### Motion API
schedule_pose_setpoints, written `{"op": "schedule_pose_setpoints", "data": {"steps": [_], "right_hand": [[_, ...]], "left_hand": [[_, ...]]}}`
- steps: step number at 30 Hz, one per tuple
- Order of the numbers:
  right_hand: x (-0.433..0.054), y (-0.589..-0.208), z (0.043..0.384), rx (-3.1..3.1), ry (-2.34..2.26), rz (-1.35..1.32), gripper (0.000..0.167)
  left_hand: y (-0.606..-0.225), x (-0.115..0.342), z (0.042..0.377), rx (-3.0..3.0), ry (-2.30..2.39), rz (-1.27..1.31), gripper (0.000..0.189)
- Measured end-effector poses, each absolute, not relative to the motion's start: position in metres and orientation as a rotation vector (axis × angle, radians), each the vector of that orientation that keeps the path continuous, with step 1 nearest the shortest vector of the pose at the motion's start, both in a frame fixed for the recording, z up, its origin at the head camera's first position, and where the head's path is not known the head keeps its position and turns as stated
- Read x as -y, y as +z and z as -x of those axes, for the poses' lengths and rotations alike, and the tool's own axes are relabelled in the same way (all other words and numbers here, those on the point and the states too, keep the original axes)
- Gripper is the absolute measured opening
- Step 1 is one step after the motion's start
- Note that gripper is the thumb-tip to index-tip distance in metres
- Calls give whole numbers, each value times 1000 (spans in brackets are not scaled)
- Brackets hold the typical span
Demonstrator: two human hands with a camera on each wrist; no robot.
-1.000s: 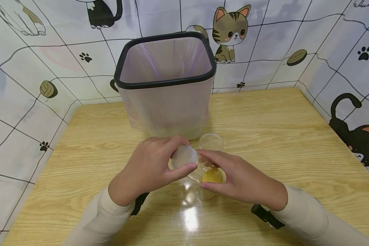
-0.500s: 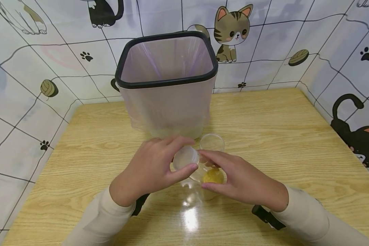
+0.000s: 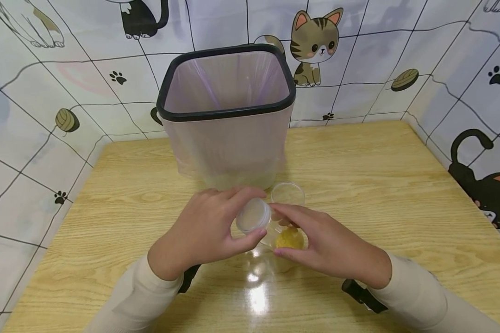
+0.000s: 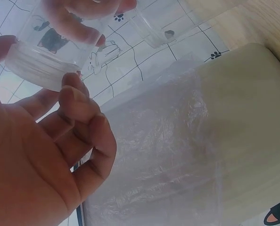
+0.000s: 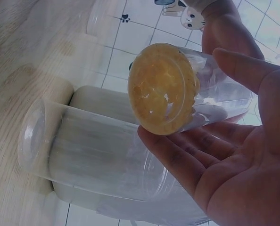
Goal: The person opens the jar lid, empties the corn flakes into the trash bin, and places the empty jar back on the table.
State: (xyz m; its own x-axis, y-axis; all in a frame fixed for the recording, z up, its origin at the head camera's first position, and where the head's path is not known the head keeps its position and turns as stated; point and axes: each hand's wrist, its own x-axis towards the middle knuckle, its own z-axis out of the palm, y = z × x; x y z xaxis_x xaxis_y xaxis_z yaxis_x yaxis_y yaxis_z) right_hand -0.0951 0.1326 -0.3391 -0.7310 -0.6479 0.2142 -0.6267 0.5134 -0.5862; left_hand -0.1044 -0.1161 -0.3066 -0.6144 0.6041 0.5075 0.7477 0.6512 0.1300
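Observation:
A clear plastic jar [image 5: 220, 101] is tilted over, its mouth toward the left and its base toward the right in the head view. Small yellow pieces [image 5: 161, 89] lie at its base; their kind cannot be told. My right hand [image 3: 329, 243] grips the jar's body between thumb and fingers. At the mouth sits a translucent lid [image 3: 252, 215], which my left hand [image 3: 204, 231] holds by the rim with thumb and fingertips. In the left wrist view the lid [image 4: 41, 66] touches the jar. Just behind my right hand, a second clear jar [image 3: 288, 192] stands upright.
A trash bin [image 3: 233, 148] with a black rim and a pale plastic liner stands directly behind the hands. Wood-grain tabletop [image 3: 366, 185] extends on both sides. Cat-patterned sheets [image 3: 371, 55] rise at the back and sides.
The left thumb and fingers have shifted a little along the lid's rim, and the lid faces slightly more upward. My right hand keeps its grip on the jar.

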Motion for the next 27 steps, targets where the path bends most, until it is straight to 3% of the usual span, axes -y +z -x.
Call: {"op": "schedule_pose_setpoints", "data": {"steps": [27], "right_hand": [[-133,-340,95,-2716,-999,1134,75]], "left_hand": [[-305,118,106,2510,-484,1013,47]]}}
